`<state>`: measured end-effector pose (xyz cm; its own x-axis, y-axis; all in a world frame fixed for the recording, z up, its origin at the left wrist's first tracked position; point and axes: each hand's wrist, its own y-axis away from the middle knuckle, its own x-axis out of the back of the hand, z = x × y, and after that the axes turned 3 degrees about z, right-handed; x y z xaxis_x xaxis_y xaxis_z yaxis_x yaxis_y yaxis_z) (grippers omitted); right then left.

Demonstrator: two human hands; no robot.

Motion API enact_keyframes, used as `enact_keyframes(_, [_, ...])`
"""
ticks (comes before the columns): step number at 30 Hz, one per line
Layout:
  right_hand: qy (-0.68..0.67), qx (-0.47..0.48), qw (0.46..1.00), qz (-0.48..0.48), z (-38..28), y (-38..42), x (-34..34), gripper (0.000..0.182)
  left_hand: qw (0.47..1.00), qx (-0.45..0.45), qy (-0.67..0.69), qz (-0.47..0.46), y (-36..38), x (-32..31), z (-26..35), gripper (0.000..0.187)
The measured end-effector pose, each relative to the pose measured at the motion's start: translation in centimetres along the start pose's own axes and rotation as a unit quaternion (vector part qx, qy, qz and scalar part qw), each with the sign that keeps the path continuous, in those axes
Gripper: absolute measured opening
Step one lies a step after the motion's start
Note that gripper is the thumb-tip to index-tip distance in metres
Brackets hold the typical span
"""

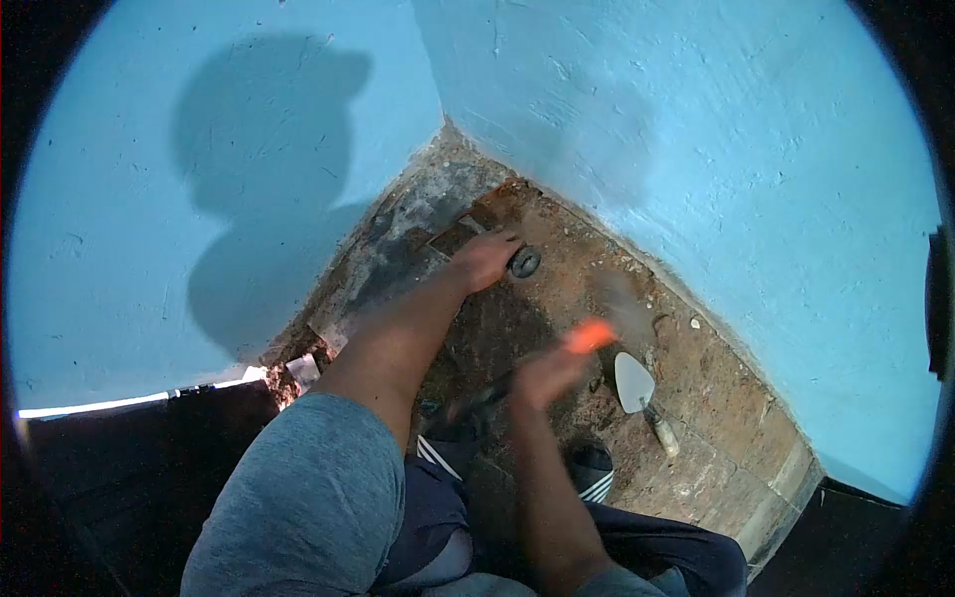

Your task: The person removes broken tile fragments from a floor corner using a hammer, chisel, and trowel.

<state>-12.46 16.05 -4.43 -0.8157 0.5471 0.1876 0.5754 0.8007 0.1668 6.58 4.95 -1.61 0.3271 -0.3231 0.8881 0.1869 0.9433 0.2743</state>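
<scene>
My left hand [485,261] is low over the floor near the corner, fingers closed round what looks like a chisel. Its round dark hand guard [525,263] shows end-on beside the fingers; the shaft and tip are hidden. My right hand [550,378] is wrapped round a hammer, its orange part [591,336] bright above the fist. Motion smears the hammer's grey head, and the dark handle runs back toward my feet. To the right of that hand, a trowel [634,382] with a pale blade and worn handle lies on the floor.
Blue walls [696,129] meet in a corner ahead. Worn floor tiles [736,497] lie at right, with bare, broken ground [567,234] and loose chips along the wall. My shoes [592,468] are close below my hands. A dark doorway with rubble [288,383] is at left.
</scene>
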Motion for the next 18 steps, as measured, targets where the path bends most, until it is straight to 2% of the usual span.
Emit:
enact_keyframes(3, [0.068,-0.094,0.974,-0.194,-2.8,6.0,-0.6,0.035,0.999,-0.034,-0.002,0.017,-0.1,-0.3,-0.8,0.057])
enact_keyframes(4, [0.047,-0.094,0.975,-0.198,-2.0,5.8,-0.3,0.035,0.999,-0.051,-0.005,0.014,0.3,-1.4,-0.9,0.057])
enact_keyframes(6, [-0.005,-0.089,0.976,-0.201,-0.3,4.0,-0.8,0.036,1.000,-0.031,-0.001,0.002,0.4,-1.0,-0.3,0.057])
enact_keyframes(9, [-0.009,-0.040,0.993,-0.113,-2.0,0.5,-0.8,0.036,0.998,-0.049,-0.023,0.017,-0.7,-2.1,-1.2,0.060])
enact_keyframes(13, [-0.014,-0.100,0.993,-0.069,-6.4,-4.2,0.8,0.037,0.998,-0.044,-0.042,-0.011,-0.4,0.4,2.2,0.059])
enact_keyframes(15, [-0.034,-0.117,0.991,-0.052,-7.8,-5.7,1.5,0.038,0.998,-0.041,-0.050,0.009,-2.2,-1.0,2.4,0.062])
enact_keyframes(16, [-0.024,-0.086,0.995,-0.045,-6.3,-6.9,1.6,0.038,0.998,-0.040,-0.054,0.019,-2.9,-1.3,2.5,0.064])
enact_keyframes(18, [-0.032,-0.104,0.993,-0.039,-5.1,-8.1,2.1,0.039,0.997,-0.020,-0.073,0.000,-4.2,-1.2,2.6,0.067])
